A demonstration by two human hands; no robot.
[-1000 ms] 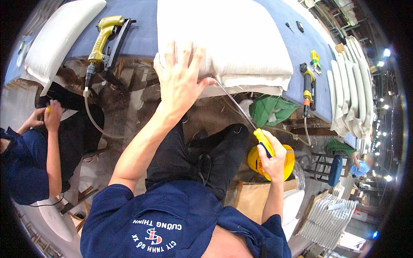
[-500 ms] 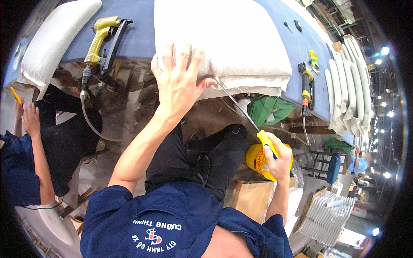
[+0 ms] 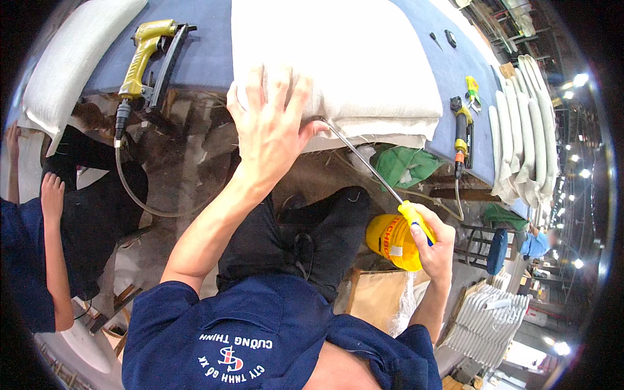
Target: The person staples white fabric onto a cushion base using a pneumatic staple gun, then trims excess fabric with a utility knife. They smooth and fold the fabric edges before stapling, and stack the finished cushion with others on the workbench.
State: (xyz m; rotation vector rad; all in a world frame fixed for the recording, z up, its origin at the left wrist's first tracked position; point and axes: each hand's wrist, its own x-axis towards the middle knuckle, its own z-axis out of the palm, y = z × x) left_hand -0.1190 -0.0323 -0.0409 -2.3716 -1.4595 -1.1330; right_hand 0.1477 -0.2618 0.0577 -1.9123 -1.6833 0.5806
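Though yellow-handled, screwdriver [image 3: 411, 213] indistinct at tip beside left hand [image 3: 268, 133].

The left hand [image 3: 270, 130] presses spread fingers on the near edge of a white padded panel [image 3: 370, 58], while the right hand [image 3: 437, 250], nearer the wearer than the panel, grips a yellow-handled tool [image 3: 414, 216] whose shaft reaches that edge beside the left thumb. Left of the panel lies a yellow air gun [image 3: 138, 73]; right of it are a smaller yellow-and-black gun [image 3: 462, 130] and a row of pale padded pieces [image 3: 524, 127]. Below its near edge sit a green cloth [image 3: 404, 165] and a yellow bucket [image 3: 394, 239].
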